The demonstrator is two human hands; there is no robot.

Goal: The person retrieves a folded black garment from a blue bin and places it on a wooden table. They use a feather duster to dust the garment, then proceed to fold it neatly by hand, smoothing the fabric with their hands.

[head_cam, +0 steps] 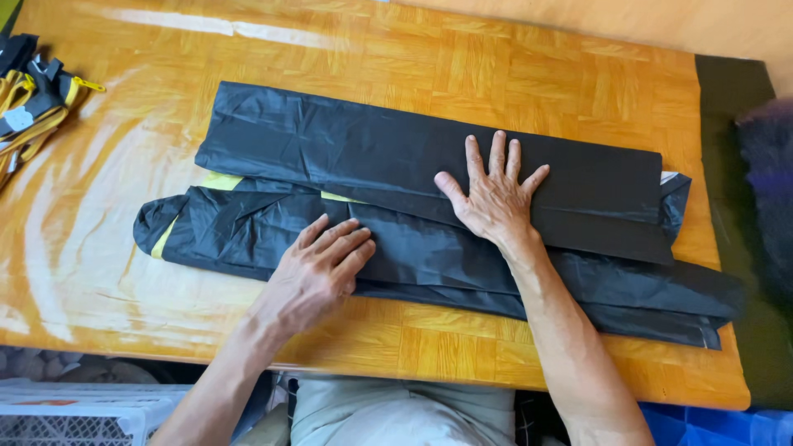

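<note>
One black folded garment [396, 206] with yellow trim lies across the middle of the wooden desk [496, 74]; its inner layers are hidden under the top fold. Two hands press on it. The left hand [318, 272] lies flat, fingers together, gripping nothing. The right hand [496, 198] lies flat, fingers spread. At the desk's far left corner, a black-and-yellow strap bundle [29, 91] is cut off.

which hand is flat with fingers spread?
The right hand, splayed on the upper fold of the black fabric. The left hand lies lower, fingers together.
</note>
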